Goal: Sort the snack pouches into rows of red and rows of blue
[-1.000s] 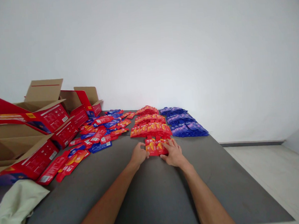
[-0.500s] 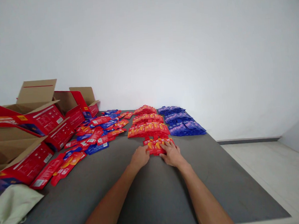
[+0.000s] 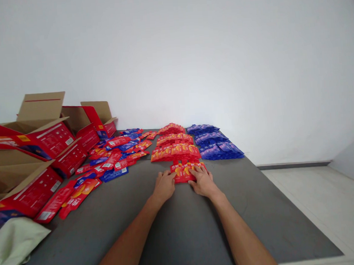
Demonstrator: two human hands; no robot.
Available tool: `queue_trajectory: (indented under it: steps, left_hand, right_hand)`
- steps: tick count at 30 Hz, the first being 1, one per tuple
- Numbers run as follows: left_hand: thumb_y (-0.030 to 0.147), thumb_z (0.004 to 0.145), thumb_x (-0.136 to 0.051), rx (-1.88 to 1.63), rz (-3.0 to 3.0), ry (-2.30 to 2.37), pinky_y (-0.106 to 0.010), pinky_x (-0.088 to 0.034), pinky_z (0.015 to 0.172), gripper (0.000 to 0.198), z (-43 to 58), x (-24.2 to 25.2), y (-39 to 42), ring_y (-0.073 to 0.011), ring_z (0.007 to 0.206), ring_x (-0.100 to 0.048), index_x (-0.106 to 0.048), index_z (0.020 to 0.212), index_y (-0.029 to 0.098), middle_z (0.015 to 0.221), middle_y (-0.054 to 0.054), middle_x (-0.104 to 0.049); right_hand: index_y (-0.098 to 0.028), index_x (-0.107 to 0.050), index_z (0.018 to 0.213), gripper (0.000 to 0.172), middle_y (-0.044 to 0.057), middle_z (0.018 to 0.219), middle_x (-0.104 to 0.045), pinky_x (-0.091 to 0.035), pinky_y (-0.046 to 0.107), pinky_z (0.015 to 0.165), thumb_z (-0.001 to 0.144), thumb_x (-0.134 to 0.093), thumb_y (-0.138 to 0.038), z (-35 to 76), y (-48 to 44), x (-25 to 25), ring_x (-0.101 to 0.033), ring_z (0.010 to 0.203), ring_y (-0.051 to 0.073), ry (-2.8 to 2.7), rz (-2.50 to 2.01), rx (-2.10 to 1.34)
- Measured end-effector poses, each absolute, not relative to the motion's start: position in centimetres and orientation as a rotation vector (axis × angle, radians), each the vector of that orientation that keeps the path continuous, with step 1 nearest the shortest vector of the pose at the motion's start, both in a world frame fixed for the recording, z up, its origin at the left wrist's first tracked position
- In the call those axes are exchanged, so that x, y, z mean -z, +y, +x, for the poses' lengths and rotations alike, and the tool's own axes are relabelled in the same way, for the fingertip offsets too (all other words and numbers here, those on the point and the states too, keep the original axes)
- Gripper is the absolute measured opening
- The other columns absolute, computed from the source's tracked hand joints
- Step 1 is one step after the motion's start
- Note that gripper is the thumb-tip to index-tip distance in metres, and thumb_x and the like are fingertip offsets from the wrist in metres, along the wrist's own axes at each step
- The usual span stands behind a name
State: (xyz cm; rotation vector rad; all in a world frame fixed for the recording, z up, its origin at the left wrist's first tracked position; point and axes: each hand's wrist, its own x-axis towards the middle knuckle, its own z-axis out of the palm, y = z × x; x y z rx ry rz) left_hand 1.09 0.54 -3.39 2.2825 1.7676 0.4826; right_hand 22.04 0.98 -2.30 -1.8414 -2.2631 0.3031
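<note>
A short row of overlapping red sachets [image 3: 184, 177] with orange fruit pictures lies flat on the dark grey table [image 3: 183, 229]. At the row's left end is my left hand [image 3: 165, 186], its fingers bent and its thumb side pressed on the sachet edge. My right hand [image 3: 203, 182] covers the right end, fingers over the sachets and thumb by their lower edge. Directly beyond them, fanned red sachets [image 3: 175, 152] are stacked in several rows. Fanned blue sachets [image 3: 220, 150] lie in rows to the right of these.
Loose red and blue sachets [image 3: 115, 156] are heaped on the left. Open red cartons [image 3: 32, 191] with brown insides stand along the left side. A pale green cloth [image 3: 18, 244] lies at the near left corner. A white wall [image 3: 172, 60] rises behind the table.
My left hand has shifted slightly, its thumb side now higher on the sachets' left edge. The short row sits slightly more to the right. My right hand stays almost in place.
</note>
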Motion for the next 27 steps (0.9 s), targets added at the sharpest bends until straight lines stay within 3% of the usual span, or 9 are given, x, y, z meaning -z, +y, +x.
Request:
queue_trajectory:
  steps: [9, 20, 27]
  left_hand:
    - [0.025, 0.093, -0.037, -0.546, 2.283, 1.747, -0.041, -0.036, 0.09, 0.045, 2.3, 3.1, -0.2, -0.0276, 0.11, -0.043, -0.054, 0.134, 0.034, 0.138, -0.003, -0.054]
    - [0.02, 0.092, -0.035, -0.591, 2.247, 1.745, -0.04, -0.037, 0.091, 0.049, 2.0, 2.8, -0.6, -0.0265, 0.111, -0.044, -0.05, 0.137, 0.034, 0.136, -0.004, -0.054]
    - [0.016, 0.09, -0.037, -0.591, 2.264, 1.782, -0.041, -0.039, 0.093, 0.048, -0.3, 1.8, -1.0, -0.0268, 0.114, -0.046, -0.053, 0.133, 0.032, 0.134, -0.005, -0.054]
  right_hand:
    - [-0.029, -0.042, 0.143, 0.063, 0.011, 0.152, -0.033, -0.017, 0.054, 0.109, 0.084, -0.06, -0.042, 21.9, 1.0, 2.6, -0.022, 0.141, 0.035, -2.258, -1.833, -0.303]
    - [-0.031, -0.045, 0.142, 0.062, 0.007, 0.152, -0.035, -0.018, 0.052, 0.11, 0.082, -0.061, -0.042, 20.9, 0.6, 1.9, -0.019, 0.142, 0.034, -2.212, -1.804, -0.2]
    - [-0.021, -0.059, 0.129, 0.044, 0.009, 0.141, -0.049, -0.024, 0.041, 0.111, 0.087, -0.051, -0.027, 16.2, 0.1, -0.3, -0.035, 0.133, 0.028, -2.312, -1.546, -0.126]
